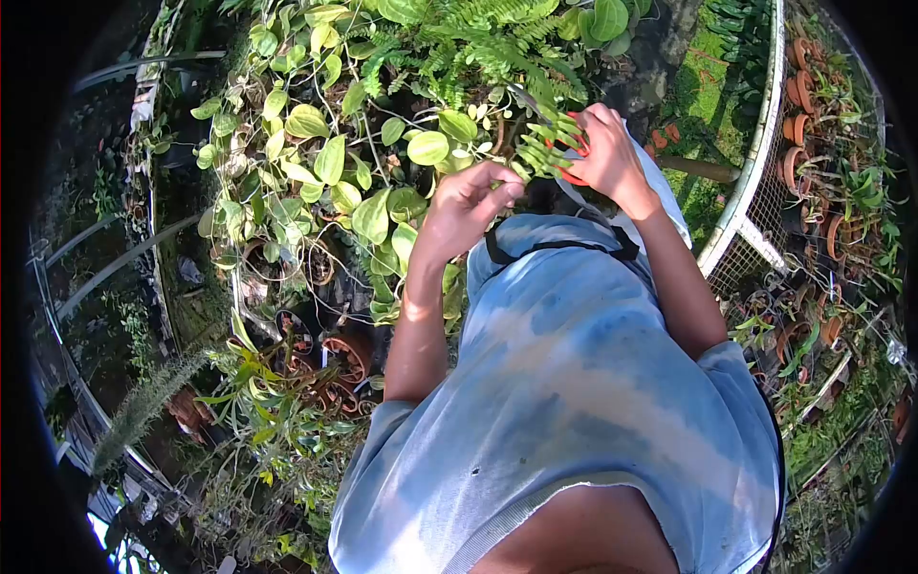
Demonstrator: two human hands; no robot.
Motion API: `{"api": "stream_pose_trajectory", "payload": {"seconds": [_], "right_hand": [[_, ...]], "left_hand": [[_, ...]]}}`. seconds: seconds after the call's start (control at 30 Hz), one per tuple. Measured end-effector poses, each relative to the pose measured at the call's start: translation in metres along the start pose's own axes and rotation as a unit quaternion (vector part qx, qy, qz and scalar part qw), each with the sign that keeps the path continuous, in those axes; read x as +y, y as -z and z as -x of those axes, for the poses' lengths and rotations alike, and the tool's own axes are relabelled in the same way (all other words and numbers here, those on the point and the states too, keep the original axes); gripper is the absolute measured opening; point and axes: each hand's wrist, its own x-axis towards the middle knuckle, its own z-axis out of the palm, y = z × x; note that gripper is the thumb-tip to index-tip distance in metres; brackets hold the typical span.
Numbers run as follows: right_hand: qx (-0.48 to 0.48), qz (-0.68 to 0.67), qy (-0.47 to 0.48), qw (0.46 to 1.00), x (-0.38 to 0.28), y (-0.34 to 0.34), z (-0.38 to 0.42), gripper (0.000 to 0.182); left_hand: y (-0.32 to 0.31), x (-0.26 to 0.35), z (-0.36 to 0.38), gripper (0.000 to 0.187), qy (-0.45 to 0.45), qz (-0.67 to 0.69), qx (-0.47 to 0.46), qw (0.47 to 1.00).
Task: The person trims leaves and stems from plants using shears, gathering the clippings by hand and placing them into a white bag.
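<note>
My left hand [475, 206] is closed in a pinch, thumb against fingers, at the tip of a green fern frond [547, 143]. My right hand [610, 158] is wrapped around red-handled scissors [577, 175]. Their grey blade [521, 96] points up and to the left, behind the frond. The frond lies between my two hands and partly covers the scissors. Just beyond my hands spreads a bushy fern [469, 43]. To the left of them, a vine with broad yellow-green leaves [371, 215] trails down.
A white bag [662, 187] hangs beside my right forearm. On the right, a pale curved rail [755, 182] edges wire mesh, with several clay pots [796, 129] beyond it. Another clay pot [349, 356] with plants stands at lower left, near my left elbow.
</note>
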Motion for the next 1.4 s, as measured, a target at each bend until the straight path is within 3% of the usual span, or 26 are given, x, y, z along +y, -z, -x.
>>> {"api": "stream_pose_trajectory", "payload": {"seconds": [0.03, 0.07, 0.1, 0.13, 0.17, 0.23, 0.27, 0.33, 0.43, 0.5, 0.67, 0.8, 0.97, 1.03, 1.13, 1.23, 1.33, 1.4], "right_hand": [[0.013, -0.019, -0.029, 0.999, 0.015, 0.006, 0.023, 0.052], [0.048, -0.041, -0.068, 0.996, 0.036, 0.008, 0.050, 0.050], [0.083, -0.062, -0.107, 0.989, 0.059, 0.007, 0.079, 0.048], [0.103, -0.073, -0.126, 0.984, 0.080, 0.010, 0.102, 0.040], [0.116, -0.090, -0.265, 0.953, 0.109, 0.002, 0.133, 0.034], [0.162, -0.140, -0.388, 0.896, 0.122, 0.001, 0.177, 0.037], [0.146, -0.172, -0.432, 0.873, 0.124, 0.005, 0.194, 0.039], [0.110, -0.238, -0.512, 0.818, 0.115, 0.019, 0.219, 0.045], [0.175, -0.250, -0.528, 0.793, 0.119, 0.002, 0.254, 0.047], [0.164, -0.281, -0.558, 0.763, 0.123, 0.003, 0.276, 0.049], [0.150, -0.275, -0.597, 0.738, 0.143, 0.000, 0.319, 0.052], [0.147, -0.244, -0.595, 0.751, 0.146, 0.015, 0.323, 0.055], [0.076, -0.287, -0.557, 0.776, 0.126, 0.044, 0.299, 0.054], [0.093, -0.295, -0.531, 0.789, 0.132, 0.033, 0.297, 0.050], [0.101, -0.302, -0.513, 0.797, 0.122, 0.042, 0.281, 0.046], [0.108, -0.310, -0.506, 0.798, 0.116, 0.046, 0.275, 0.046], [0.099, -0.312, -0.513, 0.793, 0.114, 0.040, 0.284, 0.049], [0.089, -0.295, -0.519, 0.797, 0.114, 0.038, 0.289, 0.052]], "left_hand": [[-0.015, 0.004, -0.005, 0.007, 0.054, -0.041, -0.053, 0.996], [-0.031, -0.008, -0.017, 0.010, 0.042, 0.016, -0.096, 0.994], [-0.045, -0.012, -0.028, 0.013, 0.039, -0.106, -0.089, 0.990], [-0.060, -0.029, -0.041, 0.013, 0.024, -0.106, -0.084, 0.990], [-0.075, -0.051, -0.054, 0.013, 0.009, -0.107, -0.079, 0.991], [-0.100, -0.081, -0.074, 0.015, -0.022, -0.171, -0.087, 0.981], [-0.110, -0.089, -0.080, 0.018, -0.041, -0.256, -0.083, 0.962], [-0.127, -0.096, -0.089, 0.019, -0.025, -0.303, -0.092, 0.948], [-0.142, -0.103, -0.097, 0.021, -0.012, -0.358, -0.066, 0.931], [-0.145, -0.110, -0.098, 0.022, -0.005, -0.398, -0.105, 0.911], [-0.143, -0.163, -0.103, 0.023, 0.065, -0.578, -0.195, 0.790], [-0.141, -0.195, -0.109, 0.027, 0.030, -0.568, -0.175, 0.803], [-0.195, -0.191, -0.107, 0.025, 0.007, -0.492, -0.267, 0.829], [-0.219, -0.195, -0.109, 0.024, 0.006, -0.454, -0.327, 0.829], [-0.249, -0.204, -0.109, 0.022, -0.016, -0.471, -0.338, 0.815], [-0.264, -0.209, -0.116, 0.018, -0.002, -0.555, -0.405, 0.727], [-0.264, -0.230, -0.120, 0.027, 0.119, -0.486, -0.490, 0.714], [-0.267, -0.244, -0.115, 0.027, 0.184, -0.404, -0.484, 0.754]]}}
